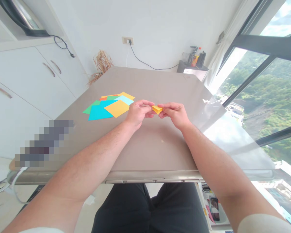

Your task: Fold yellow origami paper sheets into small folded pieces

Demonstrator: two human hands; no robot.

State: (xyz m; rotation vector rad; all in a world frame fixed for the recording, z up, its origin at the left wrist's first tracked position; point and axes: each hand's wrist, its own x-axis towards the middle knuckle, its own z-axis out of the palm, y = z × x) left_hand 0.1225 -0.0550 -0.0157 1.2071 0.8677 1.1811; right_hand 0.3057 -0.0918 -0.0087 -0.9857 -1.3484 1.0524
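Both my hands meet over the middle of the beige table point(150, 142) and pinch a small folded piece of yellow paper point(157, 109) between them. My left hand point(138, 113) grips its left side with thumb and fingers closed. My right hand point(174, 113) pinches its right side the same way. The paper is held just above the tabletop. To the left of my left hand lies a loose pile of coloured paper squares point(109, 105): yellow, blue, green and orange.
White cabinets point(34, 81) stand along the left. Dried straw point(100, 66) sits at the table's far left corner. A small shelf with bottles point(194, 63) is at the back right, by large windows point(264, 81). A wall socket with a cable point(127, 40) is behind.
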